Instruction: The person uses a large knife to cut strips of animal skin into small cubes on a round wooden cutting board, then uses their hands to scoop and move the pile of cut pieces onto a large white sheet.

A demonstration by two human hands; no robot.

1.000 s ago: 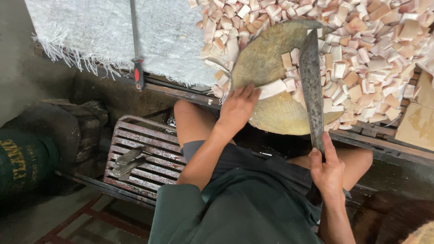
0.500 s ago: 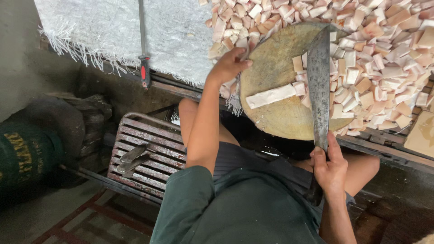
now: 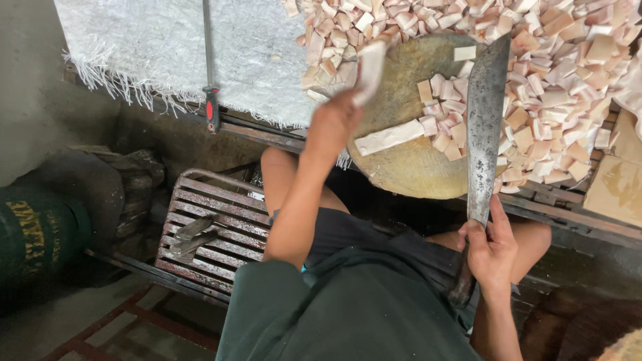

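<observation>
My left hand holds a pale strip of meat over the left edge of a round wooden chopping block. My right hand grips the handle of a long dark cleaver, whose blade lies flat across the right side of the block. Another pale strip lies on the block, with small cut cubes beside it.
A big heap of pale cut cubes covers the surface beyond the block. A white woven sack lies at the left with a red-handled tool on it. A rusty metal rack and a dark green drum stand lower left.
My left hand has moved from the strip on the block up to the left edge and now holds a second pale strip lifted. The cleaver stays in place.
</observation>
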